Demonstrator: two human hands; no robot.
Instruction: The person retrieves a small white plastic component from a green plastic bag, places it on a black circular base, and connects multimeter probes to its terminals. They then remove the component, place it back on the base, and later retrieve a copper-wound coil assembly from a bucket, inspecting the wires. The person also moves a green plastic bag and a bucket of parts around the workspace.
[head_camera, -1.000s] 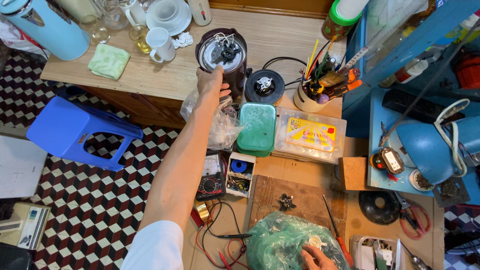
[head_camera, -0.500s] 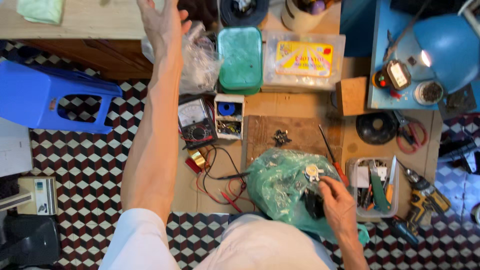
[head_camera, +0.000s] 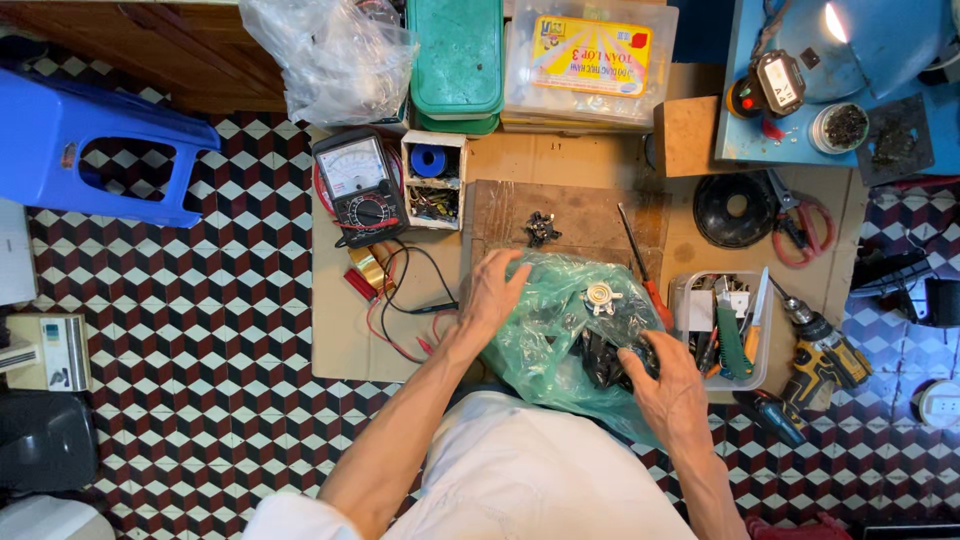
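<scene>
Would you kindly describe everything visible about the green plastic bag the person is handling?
The green plastic bag is thin, translucent and crumpled, lying on the cardboard sheet in front of the person, partly over a wooden board. Dark parts show through it, and a small round white-metal part lies at its top. The left hand presses its left edge; the right hand grips its right side.

Bright, even light w/ lit blue lamp (head_camera: 860, 40) glaring top right; sharp overall, slight wide-angle bend at edges.

a crumpled, see-through green plastic bag (head_camera: 560, 320) lies open on the wooden board, holding dark black parts (head_camera: 605, 360) and a small round white slotted disc (head_camera: 601, 297) near its top.
</scene>
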